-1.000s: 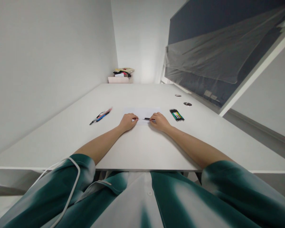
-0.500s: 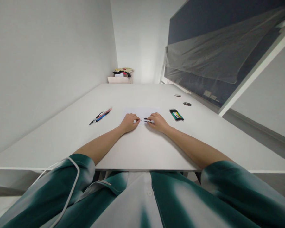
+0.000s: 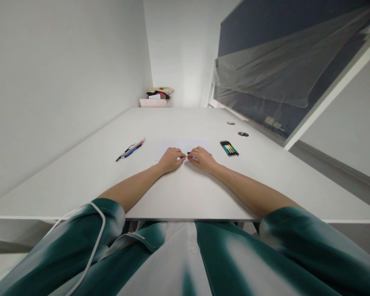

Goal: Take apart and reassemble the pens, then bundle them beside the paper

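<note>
A sheet of white paper (image 3: pixel 181 144) lies on the white table in front of me. My left hand (image 3: pixel 172 159) rests at its near edge with thumb and fingers pinched together; what they hold is too small to make out. Close beside it, my right hand (image 3: pixel 202 158) is pinched too, its fingertips nearly meeting the left ones. Whatever is between the right fingers is mostly hidden. A thin dark pen (image 3: pixel 211 154) shows behind my right hand, partly covered by it.
Several pens (image 3: pixel 131 150) lie in a bunch on the table at the left. At the right is a flat pack of coloured markers (image 3: pixel 229 148). Two round metal inserts (image 3: pixel 243 134) sit farther right. A box (image 3: pixel 153 103) with cloth stands at the far end.
Both hands have closed in on each other slightly. The white slim item seen between the fingers before is now hidden. More of the dark pen's right end shows.
</note>
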`<state>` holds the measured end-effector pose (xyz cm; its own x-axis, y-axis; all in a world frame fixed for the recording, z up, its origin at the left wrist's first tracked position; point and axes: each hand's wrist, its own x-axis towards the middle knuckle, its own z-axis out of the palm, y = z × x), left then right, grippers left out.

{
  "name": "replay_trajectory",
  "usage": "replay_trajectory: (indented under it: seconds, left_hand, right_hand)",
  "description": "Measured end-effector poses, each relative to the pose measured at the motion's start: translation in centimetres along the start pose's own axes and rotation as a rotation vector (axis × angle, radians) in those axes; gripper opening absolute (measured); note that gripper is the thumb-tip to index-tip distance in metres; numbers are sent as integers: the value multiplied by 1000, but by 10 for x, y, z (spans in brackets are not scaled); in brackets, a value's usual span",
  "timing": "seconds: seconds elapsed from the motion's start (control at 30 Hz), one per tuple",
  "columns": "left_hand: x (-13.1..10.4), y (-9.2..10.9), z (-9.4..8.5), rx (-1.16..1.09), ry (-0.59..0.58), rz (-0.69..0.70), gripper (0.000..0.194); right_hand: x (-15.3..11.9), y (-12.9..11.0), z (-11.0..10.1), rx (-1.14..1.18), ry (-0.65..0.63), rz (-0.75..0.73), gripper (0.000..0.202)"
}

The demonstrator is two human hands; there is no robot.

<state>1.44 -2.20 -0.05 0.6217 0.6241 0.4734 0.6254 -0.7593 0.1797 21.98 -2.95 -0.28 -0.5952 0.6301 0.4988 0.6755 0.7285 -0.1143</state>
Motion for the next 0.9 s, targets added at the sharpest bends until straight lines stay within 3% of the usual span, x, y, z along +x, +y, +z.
replay_trajectory:
  seconds: [0.33,0.5,0.9]
  left_hand:
    - [0,-12,0,101,-36,-136,30]
    - [2,-13,-2,89,-37,-222,24]
    - [2,-14,-1,110,-83,-234,24]
  right_hand:
    - [-3,5,-3,-78,-72,108,16]
    - [-2,5,-4,-79,-111,153,18]
    - [-1,0,-9,-99,-173,192,23]
